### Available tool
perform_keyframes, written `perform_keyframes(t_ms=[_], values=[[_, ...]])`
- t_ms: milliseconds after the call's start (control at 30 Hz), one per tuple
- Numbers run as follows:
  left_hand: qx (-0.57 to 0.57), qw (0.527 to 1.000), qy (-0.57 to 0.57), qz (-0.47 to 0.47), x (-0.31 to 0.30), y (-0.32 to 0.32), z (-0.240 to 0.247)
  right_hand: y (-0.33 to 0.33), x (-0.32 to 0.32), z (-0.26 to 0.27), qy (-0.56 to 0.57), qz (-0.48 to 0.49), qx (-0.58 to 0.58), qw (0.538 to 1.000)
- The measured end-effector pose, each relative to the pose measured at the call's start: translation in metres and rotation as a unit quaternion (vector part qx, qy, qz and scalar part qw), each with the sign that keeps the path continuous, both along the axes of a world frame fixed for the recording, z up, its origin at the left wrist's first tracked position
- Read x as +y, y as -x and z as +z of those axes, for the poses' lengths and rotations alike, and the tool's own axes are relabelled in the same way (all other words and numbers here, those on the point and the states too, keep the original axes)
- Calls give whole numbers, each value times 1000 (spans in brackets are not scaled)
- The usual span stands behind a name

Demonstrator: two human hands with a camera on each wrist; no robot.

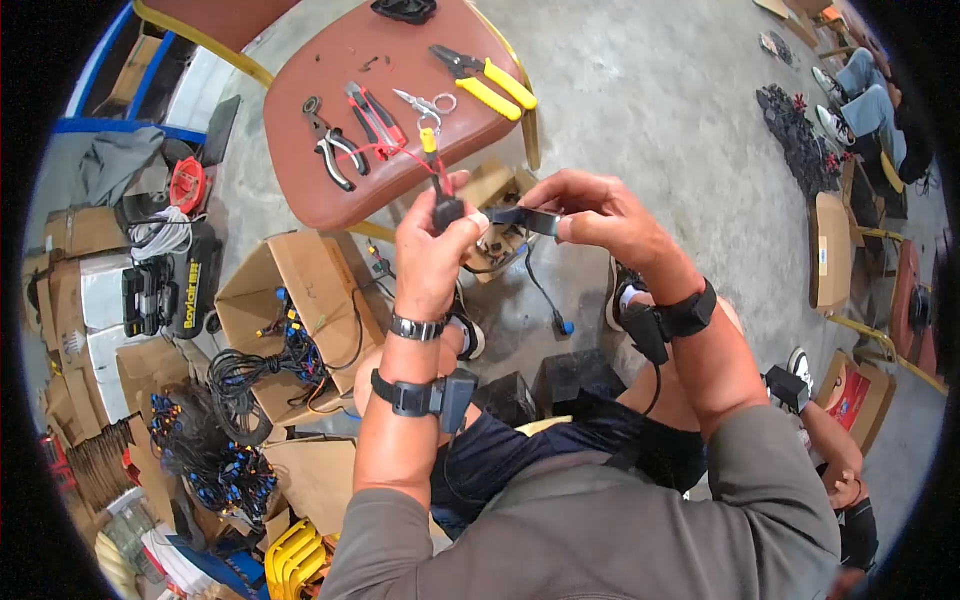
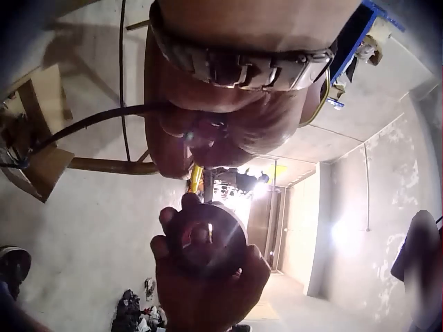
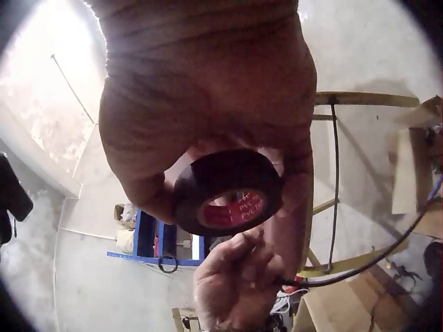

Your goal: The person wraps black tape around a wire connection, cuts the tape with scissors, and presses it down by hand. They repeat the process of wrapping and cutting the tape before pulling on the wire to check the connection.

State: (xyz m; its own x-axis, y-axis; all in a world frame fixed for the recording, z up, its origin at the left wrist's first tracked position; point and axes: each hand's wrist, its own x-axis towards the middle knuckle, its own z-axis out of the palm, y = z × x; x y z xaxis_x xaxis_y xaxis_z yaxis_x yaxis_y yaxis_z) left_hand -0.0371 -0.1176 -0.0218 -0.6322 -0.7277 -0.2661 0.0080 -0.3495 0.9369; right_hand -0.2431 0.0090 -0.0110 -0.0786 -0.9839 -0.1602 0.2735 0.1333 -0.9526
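My left hand (image 1: pixel 428 258) pinches a cable near a black block-like part (image 1: pixel 448 212), with a yellow connector (image 1: pixel 430 142) and thin red wires above it. A roll of black electrical tape (image 3: pixel 195 185) is in my right hand (image 1: pixel 615 222), gripped by its rim between thumb and fingers. Red lettering lines the roll's core. A dark strip spans the short gap from the roll to my left fingertips (image 1: pixel 478 222). In the left wrist view, the roll (image 2: pixel 181 232) faces the camera, while shadow hides much of the left fingers' grip.
On the brown chair seat (image 1: pixel 300 180) lie pliers (image 1: pixel 330 150), a red utility knife (image 1: pixel 376 118), small scissors (image 1: pixel 425 104) and yellow-handled wire strippers (image 1: pixel 490 85). Cardboard boxes (image 1: pixel 262 275) and bundled cables (image 1: pixel 215 460) crowd the left. Another person's legs (image 1: pixel 868 105) show at far right.
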Motion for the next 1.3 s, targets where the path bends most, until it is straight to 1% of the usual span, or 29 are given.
perform_keyframes(t_ms=[133, 167, 267, 367, 467, 500, 633, 800, 900, 1000, 1133, 1233, 1300], values=[[98, 992, -70, -19, 1, 4, 4, 14, 0, 8, -6, -46, 3, 999], [117, 990, -70, -25, 1, 5, 0, 18, 0, 8, 9, -46, 14, 999], [111, 987, -102, -48, -1, 4, -2, 24, 0, 10, 3, -56, 17, 998], [110, 988, -97, -57, 1, 8, 0, 22, -2, 5, 23, -66, 3, 998], [108, 984, -119, -74, 6, 9, -2, 22, -3, 4, 29, -45, -10, 999], [118, 979, -130, -101, 6, 10, 0, 22, -4, 4, 22, -38, -20, 999], [157, 958, -200, -130, 15, 12, -5, 20, -4, 5, 26, -32, -34, 999], [175, 958, -191, -126, 21, 15, -7, 17, -6, 11, 10, -25, -20, 999], [174, 960, -188, -114, 22, 16, -7, 20, -5, 7, 30, -16, -31, 999], [175, 963, -178, -106, 22, 16, -9, 20, -5, 2, 20, -13, -37, 999], [179, 965, -154, -111, 22, 14, -14, 19, -6, 5, 12, -16, -15, 1000], [180, 966, -150, -107, 22, 14, -14, 20, -7, 5, 10, -11, -1, 1000], [191, 962, -167, -101, 23, 12, -17, 21, -6, 4, 11, -12, -1, 1000]])
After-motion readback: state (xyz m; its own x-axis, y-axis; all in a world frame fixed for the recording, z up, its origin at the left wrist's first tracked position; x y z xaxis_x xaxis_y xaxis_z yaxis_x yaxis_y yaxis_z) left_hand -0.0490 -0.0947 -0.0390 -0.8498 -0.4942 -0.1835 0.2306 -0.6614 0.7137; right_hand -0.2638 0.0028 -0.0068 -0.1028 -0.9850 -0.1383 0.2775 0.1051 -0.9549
